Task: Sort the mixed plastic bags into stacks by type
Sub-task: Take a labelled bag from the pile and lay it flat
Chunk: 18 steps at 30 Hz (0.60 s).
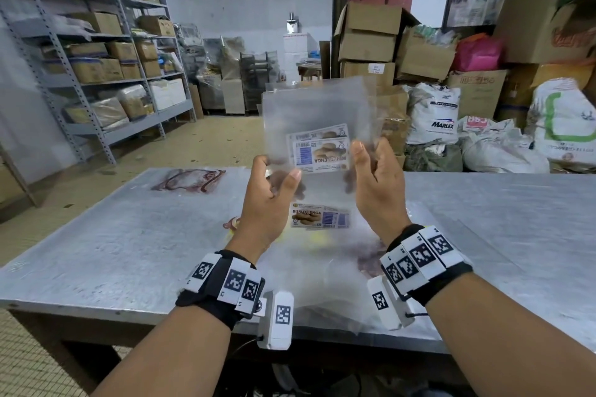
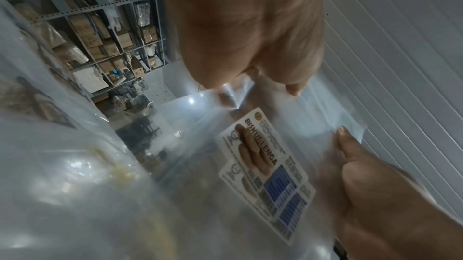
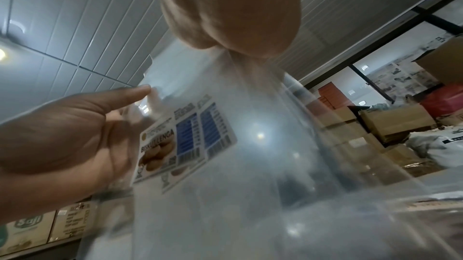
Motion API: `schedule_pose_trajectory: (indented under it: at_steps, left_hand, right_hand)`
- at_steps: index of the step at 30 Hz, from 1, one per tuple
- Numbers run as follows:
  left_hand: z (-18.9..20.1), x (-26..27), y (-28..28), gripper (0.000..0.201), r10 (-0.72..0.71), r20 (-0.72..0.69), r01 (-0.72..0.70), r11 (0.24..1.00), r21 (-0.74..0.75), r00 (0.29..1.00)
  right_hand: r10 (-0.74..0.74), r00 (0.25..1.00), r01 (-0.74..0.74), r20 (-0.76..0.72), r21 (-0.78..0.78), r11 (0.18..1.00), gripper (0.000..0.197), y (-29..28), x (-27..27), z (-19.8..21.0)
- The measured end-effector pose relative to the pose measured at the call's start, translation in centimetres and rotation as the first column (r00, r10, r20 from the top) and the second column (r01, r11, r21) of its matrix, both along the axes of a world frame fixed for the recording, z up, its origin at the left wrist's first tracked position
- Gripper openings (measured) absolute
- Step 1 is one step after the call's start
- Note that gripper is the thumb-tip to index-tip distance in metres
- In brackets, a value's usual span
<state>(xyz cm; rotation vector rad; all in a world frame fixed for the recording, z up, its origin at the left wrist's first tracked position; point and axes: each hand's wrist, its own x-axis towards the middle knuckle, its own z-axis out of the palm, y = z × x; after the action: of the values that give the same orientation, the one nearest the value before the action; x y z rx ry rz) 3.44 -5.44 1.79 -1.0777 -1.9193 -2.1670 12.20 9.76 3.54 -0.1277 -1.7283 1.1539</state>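
Note:
I hold a thin bundle of clear plastic bags (image 1: pixel 316 106) upright over the metal table (image 1: pixel 129 235). Two overlapping "Biskut Lenga" labels (image 1: pixel 319 151) show through them. My left hand (image 1: pixel 283 180) pinches the lower left edge, thumb in front and fingers behind. My right hand (image 1: pixel 361 164) pinches the lower right edge the same way. The left wrist view shows the left hand (image 2: pixel 250 46) above the labelled bags (image 2: pixel 263 165) and the right hand (image 2: pixel 371 185) beside them. In the right wrist view the right hand (image 3: pixel 230 16) grips the bags (image 3: pixel 250 165) opposite the left hand (image 3: pixel 62 135).
Another "Biskut Lenga" bag (image 1: pixel 319 217) lies flat on a loose pile of clear bags (image 1: pixel 322 274) under my hands. A bag with a reddish print (image 1: pixel 187 179) lies at the table's far left. Metal shelves (image 1: pixel 80 58) stand left; cartons and sacks (image 1: pixel 432 113) crowd the back right.

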Motion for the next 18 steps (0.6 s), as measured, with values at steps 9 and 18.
schedule_pose_trajectory:
  at_steps: [9, 18]
  left_hand:
    - [-0.8, -0.7, 0.1, 0.011, 0.074, -0.057, -0.078, 0.994, -0.079, 0.996]
    - [-2.4, -0.2, 0.1, 0.015, 0.119, -0.015, -0.120, 0.980, -0.157, 0.993]
  right_hand:
    - [0.065, 0.989, -0.067, 0.132, 0.008, 0.998, 0.024, 0.8, 0.3, -1.9]
    - [0.027, 0.968, -0.040, 0.251, 0.048, 0.998, 0.006, 1.5, 0.3, -4.1]
